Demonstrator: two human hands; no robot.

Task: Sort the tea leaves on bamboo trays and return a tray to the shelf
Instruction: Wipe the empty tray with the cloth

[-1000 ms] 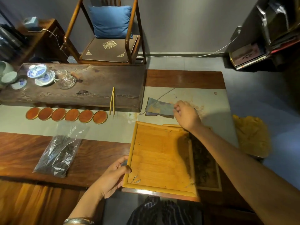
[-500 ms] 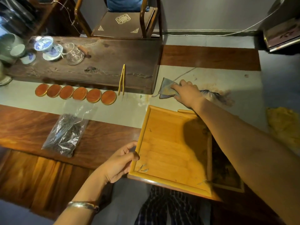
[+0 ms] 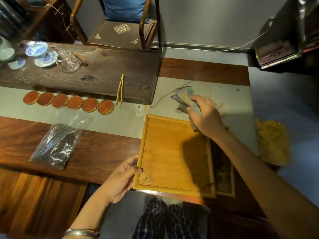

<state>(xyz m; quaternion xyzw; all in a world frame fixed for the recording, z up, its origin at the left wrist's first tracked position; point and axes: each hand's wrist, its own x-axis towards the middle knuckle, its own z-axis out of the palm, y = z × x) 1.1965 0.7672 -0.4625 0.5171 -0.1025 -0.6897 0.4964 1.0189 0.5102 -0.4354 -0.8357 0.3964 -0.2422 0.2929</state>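
Observation:
A light bamboo tray [image 3: 165, 152] lies at the table's near edge, almost bare except for a few leaf bits at its near left corner. My left hand [image 3: 120, 178] grips its near left rim. Partly under its right side lies a second tray [image 3: 222, 168] with dark tea leaves. My right hand [image 3: 205, 116] hovers over the far right corner of the top tray, shut on a folded grey-blue cloth [image 3: 183, 97] lifted off the table mat. A clear bag of dark tea leaves [image 3: 58, 145] rests on the wood at the left.
A dark wooden tea board [image 3: 103, 73] holds cups, a glass pitcher and bamboo tongs [image 3: 120, 89]. Several round orange coasters [image 3: 69, 102] line the mat. A yellow cloth [image 3: 272, 140] lies at the right; a chair [image 3: 120, 31] stands behind the table.
My right hand has picked the cloth up from the mat and drawn it back toward the top tray's far right corner. My left hand stays on the tray rim.

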